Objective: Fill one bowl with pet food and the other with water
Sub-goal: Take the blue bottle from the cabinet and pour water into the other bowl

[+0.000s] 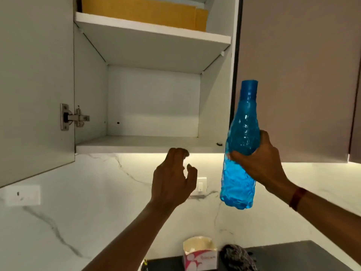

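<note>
A blue translucent plastic bottle (pixel 240 145) with a blue cap stands upright in the air, just right of the open wall cupboard. My right hand (pixel 259 161) grips it around the middle. My left hand (pixel 172 178) is raised just below the cupboard's bottom shelf (pixel 136 144), fingers curled and apart, holding nothing. The lower compartment of the cupboard has nothing in it. No bowls are in view.
The cupboard door (pixel 35 85) hangs open at the left with its hinge showing. Yellow-brown boxes (pixel 144 12) sit on the upper shelf. Below, on a dark counter (pixel 293 255), stand an opened pink-and-white packet (pixel 200 253) and a dark crumpled cloth (pixel 238 257). A switch plate (pixel 200 186) is on the marble wall.
</note>
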